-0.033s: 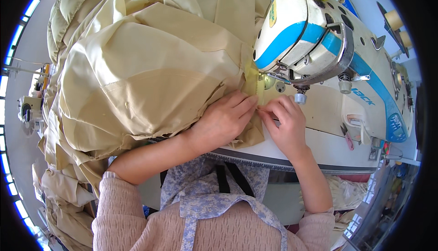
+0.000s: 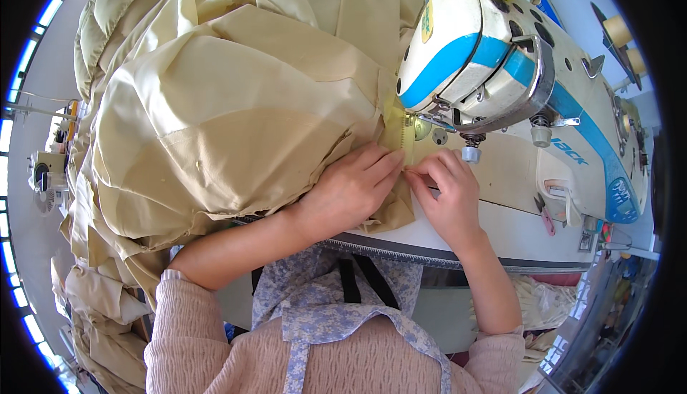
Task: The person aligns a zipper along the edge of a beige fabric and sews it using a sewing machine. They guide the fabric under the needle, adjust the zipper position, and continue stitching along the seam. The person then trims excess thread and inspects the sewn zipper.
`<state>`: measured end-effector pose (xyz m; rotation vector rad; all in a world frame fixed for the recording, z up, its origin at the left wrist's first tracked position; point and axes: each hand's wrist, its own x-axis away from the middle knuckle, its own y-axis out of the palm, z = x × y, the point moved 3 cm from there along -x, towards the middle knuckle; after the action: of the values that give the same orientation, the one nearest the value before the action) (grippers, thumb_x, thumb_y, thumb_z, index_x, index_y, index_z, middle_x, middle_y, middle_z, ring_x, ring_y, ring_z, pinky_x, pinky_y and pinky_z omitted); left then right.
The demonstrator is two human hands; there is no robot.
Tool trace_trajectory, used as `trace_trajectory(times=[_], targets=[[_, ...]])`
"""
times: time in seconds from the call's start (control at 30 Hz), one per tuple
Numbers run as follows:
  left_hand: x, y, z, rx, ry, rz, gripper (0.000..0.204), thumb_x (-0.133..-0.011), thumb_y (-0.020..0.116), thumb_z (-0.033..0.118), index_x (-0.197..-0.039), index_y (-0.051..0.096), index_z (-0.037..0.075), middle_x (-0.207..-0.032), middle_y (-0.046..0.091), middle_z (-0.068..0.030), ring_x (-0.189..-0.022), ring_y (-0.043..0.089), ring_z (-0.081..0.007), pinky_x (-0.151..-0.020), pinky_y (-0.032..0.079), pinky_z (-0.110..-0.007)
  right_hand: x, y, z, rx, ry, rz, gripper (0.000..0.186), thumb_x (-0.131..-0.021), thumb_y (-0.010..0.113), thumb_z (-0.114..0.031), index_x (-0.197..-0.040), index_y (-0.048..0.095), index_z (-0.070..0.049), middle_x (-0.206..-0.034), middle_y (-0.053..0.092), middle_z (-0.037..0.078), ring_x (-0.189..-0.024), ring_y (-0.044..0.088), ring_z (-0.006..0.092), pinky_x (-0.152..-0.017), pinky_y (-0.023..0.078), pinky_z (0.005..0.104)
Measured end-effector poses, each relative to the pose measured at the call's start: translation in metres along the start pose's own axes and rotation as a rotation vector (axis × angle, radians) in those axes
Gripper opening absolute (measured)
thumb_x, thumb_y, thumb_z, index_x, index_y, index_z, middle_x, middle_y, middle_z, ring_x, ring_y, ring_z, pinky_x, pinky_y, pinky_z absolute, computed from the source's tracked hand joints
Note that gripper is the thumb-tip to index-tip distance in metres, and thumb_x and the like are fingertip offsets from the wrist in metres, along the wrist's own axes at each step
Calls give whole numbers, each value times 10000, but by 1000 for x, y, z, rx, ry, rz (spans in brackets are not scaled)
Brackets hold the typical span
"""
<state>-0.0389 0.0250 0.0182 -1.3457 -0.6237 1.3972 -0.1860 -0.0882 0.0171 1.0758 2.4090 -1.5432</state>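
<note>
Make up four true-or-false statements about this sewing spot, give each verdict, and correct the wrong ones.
1. The white-and-blue sewing machine stands right of the large, glossy beige fabric heap. True.
2. The small pink-handled tool is in the bare right hand. False: it lies apart, to that hand's right.
3. A narrow yellow toothed strip lies just beyond the bare left hand. True.
4. The cloth apron is solid black. False: it has a blue-and-white floral pattern.
</note>
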Motion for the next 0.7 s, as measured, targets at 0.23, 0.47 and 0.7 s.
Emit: trace_trajectory(times=[0.23, 0.47, 0.7], targets=[[1, -5, 2, 42, 12, -8, 399, -780, 648, 107, -1151, 681, -36, -1178, 634, -114, -1122, 629, -324, -935, 560, -394, 0, 4, 4, -79, 72, 14, 152, -799, 811, -89, -802, 659, -90, -772, 651, 37, -759, 611, 275, -658, 499, 405], [0, -7, 3, 1, 74, 19, 379, -766, 666, 97, -1125, 701, -19, -1115, 644, -89, -1045, 640, -287, -854, 576, -361, 0, 2, 0, -73, 32, 41, 119, -794, 807, -81, -810, 689, -81, -780, 651, 29, -764, 614, 267, -663, 503, 398], [-1, -5, 1, 31, -44, 37, 436, -753, 657, 72, -1176, 693, -27, -1209, 662, -97, -1019, 655, -251, -821, 586, -331, 0, 2, 0, -81, 66, 11, 114, -801, 806, -90, -801, 692, -76, -778, 657, 33, -756, 615, 272, -665, 504, 405]])
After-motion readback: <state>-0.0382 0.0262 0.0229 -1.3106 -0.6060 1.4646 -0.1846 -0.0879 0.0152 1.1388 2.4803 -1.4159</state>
